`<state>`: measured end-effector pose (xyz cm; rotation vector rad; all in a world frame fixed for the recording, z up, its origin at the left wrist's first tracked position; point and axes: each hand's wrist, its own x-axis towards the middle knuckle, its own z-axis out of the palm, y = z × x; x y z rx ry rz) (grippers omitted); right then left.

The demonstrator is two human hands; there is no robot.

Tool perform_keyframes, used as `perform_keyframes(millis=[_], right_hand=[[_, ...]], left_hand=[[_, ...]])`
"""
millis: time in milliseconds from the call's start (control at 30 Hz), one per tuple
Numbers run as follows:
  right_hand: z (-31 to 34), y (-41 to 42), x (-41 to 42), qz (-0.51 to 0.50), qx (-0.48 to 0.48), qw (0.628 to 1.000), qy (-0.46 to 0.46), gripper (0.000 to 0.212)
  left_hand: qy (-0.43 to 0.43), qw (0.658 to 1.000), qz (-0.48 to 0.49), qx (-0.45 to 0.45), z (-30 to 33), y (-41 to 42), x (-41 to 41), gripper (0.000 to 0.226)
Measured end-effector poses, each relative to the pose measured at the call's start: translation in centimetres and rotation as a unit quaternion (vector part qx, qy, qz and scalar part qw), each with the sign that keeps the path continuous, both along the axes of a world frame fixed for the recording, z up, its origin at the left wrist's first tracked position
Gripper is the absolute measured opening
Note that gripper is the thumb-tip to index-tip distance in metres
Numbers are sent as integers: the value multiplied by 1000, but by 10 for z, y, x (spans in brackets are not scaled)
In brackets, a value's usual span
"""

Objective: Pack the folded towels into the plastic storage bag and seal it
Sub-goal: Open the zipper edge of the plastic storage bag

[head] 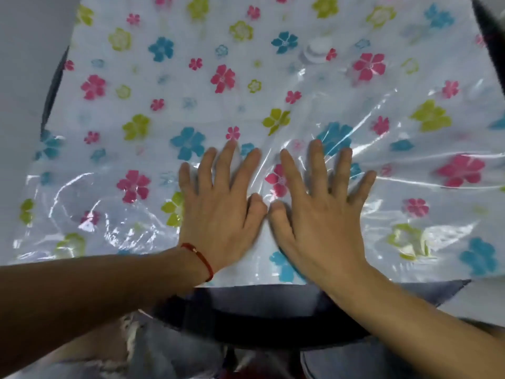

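Pale grey surroundings border the work area on the left side of the view. A dark table [257,310] supports the work; its near edge shows as a dark band below the bag, and a strip of the same dark edge appears at the left.

The plastic storage bag [164,86] lies flat across the table and covers nearly all of it. The film is clear, printed with pink, blue and green flowers, over a white interior. Wrinkles and glare lines run across the near half and the right side. A round white valve [317,51] sits on the far part of the bag, right of centre. Whether folded towels are inside cannot be determined through the film.

The left hand [224,212] rests palm down on the near middle of the bag, fingers straight and spread, pointing away from the person. It grips nothing. A red cord bracelet [200,258] circles the left wrist.

The right hand [317,214] lies just beside the left, palm down, fingers straight and fanned, holding nothing. The two thumbs are nearly touching. Both forearms extend from the bottom corners of the view over the table edge.
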<state>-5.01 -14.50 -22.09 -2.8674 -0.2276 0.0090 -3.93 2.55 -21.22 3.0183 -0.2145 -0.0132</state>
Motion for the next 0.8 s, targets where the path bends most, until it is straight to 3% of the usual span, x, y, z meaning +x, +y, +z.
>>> perform_keyframes(millis=[100, 200, 300, 367, 433, 500, 600, 733, 800], right_hand=[[3, 1, 1, -5, 19, 1000, 1, 68], [18, -10, -1, -18, 98, 995, 9, 67], [36, -31, -30, 46, 62, 996, -36, 69], [40, -39, -62, 127, 11, 992, -2, 67], [40, -47, -84, 171, -48, 983, 44, 60], [45, -53, -89, 184, -80, 978, 58, 59], [56, -51, -81, 182, -64, 979, 69, 57], [56, -43, -49, 193, -54, 976, 81, 50], [56, -44, -32, 186, -52, 978, 76, 48]], left_hand=[[-29, 1000, 9, -9, -3, -1, -3, 62], [-64, 997, 25, -43, 0, -3, -7, 59], [-109, 994, 26, -12, 13, -3, -17, 46], [-118, 993, 5, 4, 21, -6, -26, 33], [-69, 995, -13, -77, 37, -10, -32, 28], [39, 987, -28, -152, 50, -4, -33, 24], [150, 975, -122, -105, 65, 9, -42, 45], [68, 951, -274, -125, 56, 11, -42, 42], [74, 943, -296, -135, 55, 5, -28, 32]])
